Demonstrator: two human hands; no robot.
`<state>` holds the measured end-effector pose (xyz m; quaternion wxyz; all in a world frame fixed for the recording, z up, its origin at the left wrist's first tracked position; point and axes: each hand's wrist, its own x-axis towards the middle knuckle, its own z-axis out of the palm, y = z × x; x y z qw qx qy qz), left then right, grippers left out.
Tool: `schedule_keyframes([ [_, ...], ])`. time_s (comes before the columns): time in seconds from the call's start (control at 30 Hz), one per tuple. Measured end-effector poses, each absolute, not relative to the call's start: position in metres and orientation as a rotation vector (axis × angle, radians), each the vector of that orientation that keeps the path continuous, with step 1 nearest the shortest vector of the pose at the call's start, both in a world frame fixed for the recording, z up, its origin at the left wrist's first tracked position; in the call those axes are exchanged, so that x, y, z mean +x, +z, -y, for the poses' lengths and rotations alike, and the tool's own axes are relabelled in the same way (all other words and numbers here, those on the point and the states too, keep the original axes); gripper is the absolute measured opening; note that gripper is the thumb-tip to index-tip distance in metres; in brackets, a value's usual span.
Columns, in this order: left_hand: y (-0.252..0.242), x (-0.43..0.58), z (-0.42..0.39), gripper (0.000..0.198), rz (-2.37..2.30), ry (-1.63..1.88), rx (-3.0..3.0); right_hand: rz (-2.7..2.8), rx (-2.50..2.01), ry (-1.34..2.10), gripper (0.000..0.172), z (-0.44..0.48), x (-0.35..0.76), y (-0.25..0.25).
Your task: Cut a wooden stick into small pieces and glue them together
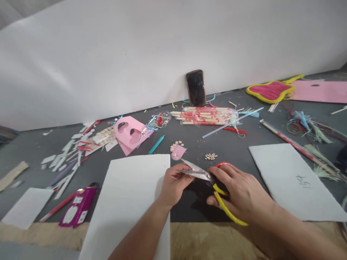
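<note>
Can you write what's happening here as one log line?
Right hand: holding scissors, blades apart | Left hand: close against blades | Beyond: small pale beads, pink piece, leaning phone

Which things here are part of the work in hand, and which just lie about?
In the work: scissors, held open in the right hand; left hand at the blades; probably the pale beads close by.

Apparently lying about: phone, pink cut-out, teal stick, purple box.

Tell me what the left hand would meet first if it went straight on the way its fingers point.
Most likely the blades of the scissors in the right hand; they lie right at the fingertips of the left hand, though whether they already touch is unclear.
</note>
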<state>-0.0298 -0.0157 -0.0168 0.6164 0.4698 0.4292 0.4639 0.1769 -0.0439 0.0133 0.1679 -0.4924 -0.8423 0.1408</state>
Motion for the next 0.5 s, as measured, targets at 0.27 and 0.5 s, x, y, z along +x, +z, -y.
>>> schedule_keyframes([
  [0.27,-0.0163,-0.0324,0.0142,0.021,-0.925,0.991,1.061,2.418,-1.331,0.449,0.063,0.042,0.1775,0.0129],
  [0.5,-0.0215,-0.033,0.0172,0.019,-0.867,0.941,0.954,2.407,-1.256,0.359,0.052,0.0425,0.1817,0.0087],
])
